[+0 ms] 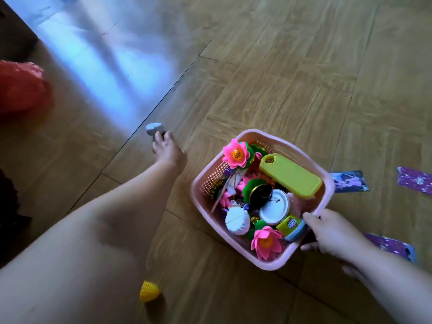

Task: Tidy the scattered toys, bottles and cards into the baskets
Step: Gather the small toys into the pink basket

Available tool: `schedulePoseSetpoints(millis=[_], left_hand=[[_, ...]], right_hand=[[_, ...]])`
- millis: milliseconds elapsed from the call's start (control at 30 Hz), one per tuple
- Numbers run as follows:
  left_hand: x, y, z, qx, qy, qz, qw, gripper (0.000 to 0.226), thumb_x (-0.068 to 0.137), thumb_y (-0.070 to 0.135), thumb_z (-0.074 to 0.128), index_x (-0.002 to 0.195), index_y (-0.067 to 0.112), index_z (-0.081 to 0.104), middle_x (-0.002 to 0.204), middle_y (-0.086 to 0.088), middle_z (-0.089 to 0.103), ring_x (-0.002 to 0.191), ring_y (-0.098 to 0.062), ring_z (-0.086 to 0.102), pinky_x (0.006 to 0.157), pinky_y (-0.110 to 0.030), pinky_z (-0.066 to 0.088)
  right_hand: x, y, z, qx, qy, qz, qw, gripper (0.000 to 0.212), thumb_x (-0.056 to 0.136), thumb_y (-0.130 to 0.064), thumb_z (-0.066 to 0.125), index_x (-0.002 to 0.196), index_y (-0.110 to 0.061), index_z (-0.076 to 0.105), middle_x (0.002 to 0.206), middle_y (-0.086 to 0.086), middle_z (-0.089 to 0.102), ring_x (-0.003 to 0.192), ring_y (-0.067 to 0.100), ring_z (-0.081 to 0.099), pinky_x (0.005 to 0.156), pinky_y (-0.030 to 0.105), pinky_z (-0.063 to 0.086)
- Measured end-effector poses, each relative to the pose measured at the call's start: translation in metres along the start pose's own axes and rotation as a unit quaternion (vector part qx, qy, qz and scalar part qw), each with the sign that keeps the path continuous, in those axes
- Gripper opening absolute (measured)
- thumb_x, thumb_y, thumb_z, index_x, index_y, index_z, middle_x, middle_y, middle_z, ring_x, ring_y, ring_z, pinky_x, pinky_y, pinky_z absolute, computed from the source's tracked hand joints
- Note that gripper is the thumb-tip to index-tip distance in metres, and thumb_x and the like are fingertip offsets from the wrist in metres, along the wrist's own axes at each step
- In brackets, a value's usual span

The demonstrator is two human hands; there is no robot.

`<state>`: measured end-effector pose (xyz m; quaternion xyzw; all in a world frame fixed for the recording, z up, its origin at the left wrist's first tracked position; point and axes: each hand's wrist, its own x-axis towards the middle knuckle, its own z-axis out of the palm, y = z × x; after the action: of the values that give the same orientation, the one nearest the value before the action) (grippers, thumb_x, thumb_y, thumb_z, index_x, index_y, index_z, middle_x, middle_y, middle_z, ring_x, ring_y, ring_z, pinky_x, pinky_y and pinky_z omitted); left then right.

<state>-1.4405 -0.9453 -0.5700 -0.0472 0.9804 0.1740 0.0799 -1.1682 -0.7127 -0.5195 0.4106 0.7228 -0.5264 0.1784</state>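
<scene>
right hand: thumb over rim, fingers curled under, gripping the basket's 4 o'clock corner
pink basket: on floor, full; lotus flowers, green case, white lid, small bottle
purple cards: three on floor, 3 to 5 o'clock of basket
yellow toy: 7 o'clock, well apart
grey toy: 10 o'clock, at toes of bare foot

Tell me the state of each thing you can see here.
Pink basket: on the floor, full of toys.
Right-hand grip: holds the basket's rim.
Purple cards: loose on the floor, outside basket.
Yellow toy: on the floor, outside basket.
Grey object: on the floor, by the toes.
</scene>
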Motion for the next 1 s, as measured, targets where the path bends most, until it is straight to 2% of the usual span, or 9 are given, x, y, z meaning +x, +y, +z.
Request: schedulePoseSetpoints(millis=[67,167,300,467,533,633,733,833,1000], left_hand=[[0.019,-0.001,-0.003,0.03,-0.014,-0.002,0.999,0.07,0.094,0.019,0.055,0.153,0.015,0.019,0.164,-0.01,-0.002,0.149,-0.032,0.006,0.121,-0.042,0.015],[0.04,-0.001,-0.006,0.071,-0.027,0.0,0.997,0.075,0.093,0.014,0.055,0.155,0.014,0.011,0.164,-0.01,-0.009,0.151,-0.027,-0.004,0.121,-0.044,0.013],[0.063,-0.001,-0.01,0.109,-0.053,-0.007,0.993,0.084,0.089,0.002,0.052,0.156,0.016,0.005,0.164,-0.007,-0.01,0.151,-0.026,-0.006,0.119,-0.048,0.015],[0.083,-0.001,-0.012,0.157,-0.105,-0.029,0.982,0.099,0.082,-0.001,0.059,0.156,0.019,-0.003,0.164,-0.008,-0.014,0.151,-0.028,-0.01,0.119,-0.052,0.013],[0.088,-0.006,-0.009,0.169,-0.115,-0.018,0.979,0.092,0.084,0.007,0.059,0.156,0.018,0.003,0.164,-0.011,-0.002,0.151,-0.03,-0.006,0.118,-0.053,0.018],[0.087,-0.012,-0.007,0.168,-0.077,-0.003,0.983,0.07,0.084,0.019,0.063,0.144,0.01,0.029,0.149,-0.016,0.027,0.142,-0.036,0.019,0.112,-0.049,0.032],[0.082,-0.016,-0.007,0.146,-0.027,-0.057,0.987,0.058,0.088,0.017,0.062,0.138,0.004,0.036,0.142,-0.019,0.031,0.136,-0.037,0.028,0.107,-0.044,0.036],[0.08,-0.024,-0.002,0.126,-0.004,-0.063,0.99,0.046,0.094,0.018,0.054,0.137,0.012,0.039,0.146,-0.015,0.026,0.137,-0.036,0.025,0.108,-0.046,0.033],[0.056,-0.034,0.011,0.16,-0.092,-0.018,0.983,0.038,0.096,0.017,0.048,0.132,0.009,0.046,0.138,-0.017,0.042,0.128,-0.04,0.038,0.1,-0.046,0.04]], right_hand=[[0.003,-0.003,0.005,0.032,-0.008,-0.003,0.999,0.025,0.102,-0.018,0.041,0.089,-0.003,0.056,0.079,0.014,0.067,0.051,0.024,0.065,0.04,0.024,0.049],[0.009,-0.003,0.013,0.045,-0.007,-0.004,0.999,0.025,0.102,-0.024,0.044,0.095,-0.004,0.056,0.084,0.015,0.068,0.058,0.028,0.069,0.063,0.045,0.058],[0.012,-0.006,0.015,0.037,-0.015,0.014,0.999,0.024,0.101,-0.025,0.046,0.094,-0.004,0.054,0.085,0.016,0.064,0.05,0.021,0.067,0.061,0.046,0.059],[0.013,-0.007,0.013,0.029,-0.025,0.052,0.998,0.024,0.099,-0.027,0.048,0.097,-0.003,0.053,0.078,0.015,0.054,0.036,0.015,0.055,0.072,0.057,0.057],[0.015,-0.008,0.014,0.02,-0.026,0.055,0.998,0.024,0.099,-0.028,0.048,0.099,-0.005,0.052,0.092,0.021,0.059,0.042,0.021,0.06,0.07,0.055,0.057],[0.017,-0.006,0.012,0.024,-0.023,0.054,0.998,0.021,0.099,-0.028,0.048,0.098,-0.007,0.051,0.102,0.024,0.061,0.059,0.032,0.067,0.063,0.048,0.057],[0.016,-0.005,0.012,0.016,-0.024,0.061,0.998,0.021,0.099,-0.03,0.047,0.099,-0.01,0.051,0.103,0.024,0.06,0.064,0.037,0.069,0.068,0.054,0.058],[0.017,-0.003,0.012,0.011,-0.023,0.062,0.998,0.022,0.099,-0.033,0.047,0.1,-0.011,0.05,0.104,0.025,0.06,0.063,0.036,0.069,0.069,0.054,0.058],[0.019,-0.002,0.014,0.01,-0.016,0.05,0.999,0.021,0.1,-0.03,0.046,0.098,-0.009,0.049,0.102,0.025,0.061,0.064,0.036,0.068,0.065,0.052,0.059]])
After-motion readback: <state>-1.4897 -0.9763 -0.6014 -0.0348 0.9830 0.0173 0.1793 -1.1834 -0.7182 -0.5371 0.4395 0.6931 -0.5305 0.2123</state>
